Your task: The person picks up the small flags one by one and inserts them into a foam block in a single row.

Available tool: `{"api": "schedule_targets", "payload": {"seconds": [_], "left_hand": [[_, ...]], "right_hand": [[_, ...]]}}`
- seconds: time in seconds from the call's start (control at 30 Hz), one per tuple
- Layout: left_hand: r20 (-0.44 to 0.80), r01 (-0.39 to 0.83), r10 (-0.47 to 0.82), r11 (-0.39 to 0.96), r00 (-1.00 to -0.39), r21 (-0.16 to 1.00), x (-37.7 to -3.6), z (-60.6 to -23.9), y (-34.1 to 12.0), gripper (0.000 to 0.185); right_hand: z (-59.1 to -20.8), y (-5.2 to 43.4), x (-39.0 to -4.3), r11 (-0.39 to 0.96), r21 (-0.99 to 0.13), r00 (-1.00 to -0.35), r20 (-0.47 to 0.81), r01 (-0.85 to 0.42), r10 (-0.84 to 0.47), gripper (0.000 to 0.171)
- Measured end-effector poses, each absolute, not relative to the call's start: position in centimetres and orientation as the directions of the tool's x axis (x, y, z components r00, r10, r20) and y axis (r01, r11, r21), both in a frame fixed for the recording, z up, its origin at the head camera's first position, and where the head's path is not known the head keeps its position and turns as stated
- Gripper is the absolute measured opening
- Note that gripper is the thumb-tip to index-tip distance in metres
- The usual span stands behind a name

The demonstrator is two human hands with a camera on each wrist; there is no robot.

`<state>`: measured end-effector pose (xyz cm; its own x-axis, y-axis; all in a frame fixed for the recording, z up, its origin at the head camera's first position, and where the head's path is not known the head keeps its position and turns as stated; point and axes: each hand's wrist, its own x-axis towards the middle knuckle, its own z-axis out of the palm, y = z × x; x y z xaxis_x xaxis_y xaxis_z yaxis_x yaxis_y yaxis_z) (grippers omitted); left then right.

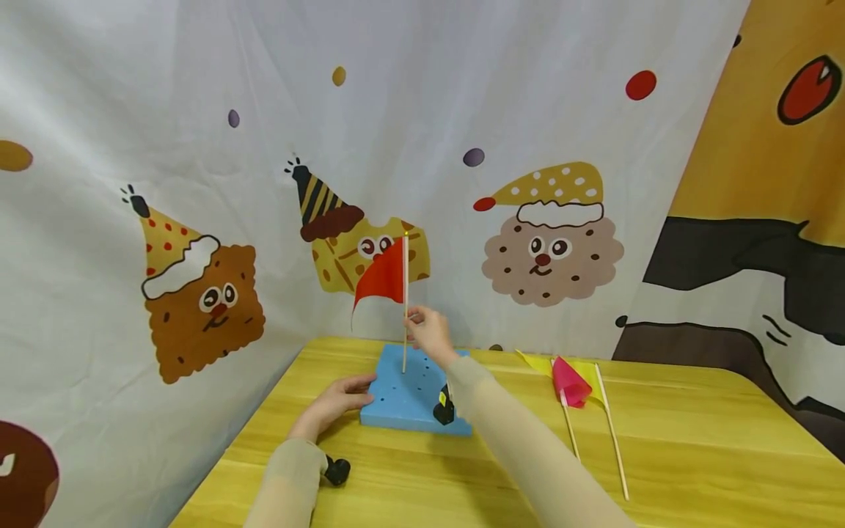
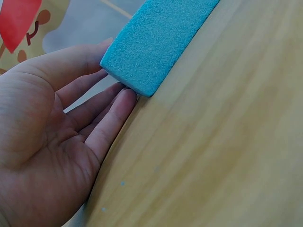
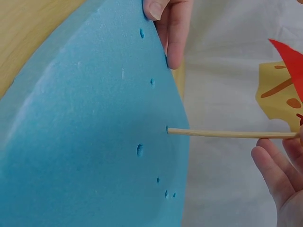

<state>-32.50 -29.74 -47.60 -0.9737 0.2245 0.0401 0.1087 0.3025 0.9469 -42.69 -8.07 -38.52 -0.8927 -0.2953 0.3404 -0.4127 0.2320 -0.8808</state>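
Note:
A blue foam board with several small holes lies on the table. Beside its left edge is my left hand, its thumb and fingers extended and touching the side of the board, as the left wrist view also shows. My right hand pinches the thin wooden stick of a small red flag below the cloth. In the right wrist view the stick meets the board at one of its holes. Seen from the head, the flag stands upright with its cloth hanging to the left.
To the right on the wooden table lie a pink flag and a yellow flag on thin sticks, the pink cloth overlapping yellow. A white cloth backdrop with cartoon biscuits hangs just behind the table.

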Motion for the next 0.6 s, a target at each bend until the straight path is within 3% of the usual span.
{"api": "schedule_targets", "payload": {"seconds": [0.6], "left_hand": [[0.048, 0.111, 0.204, 0.309, -0.978, 0.944, -32.53, -47.84, -29.57, 0.055]], "right_hand": [[-39.10, -8.16, -42.62, 0.241, -0.864, -0.877, 0.359, -0.442, -0.320, 0.017]]}}
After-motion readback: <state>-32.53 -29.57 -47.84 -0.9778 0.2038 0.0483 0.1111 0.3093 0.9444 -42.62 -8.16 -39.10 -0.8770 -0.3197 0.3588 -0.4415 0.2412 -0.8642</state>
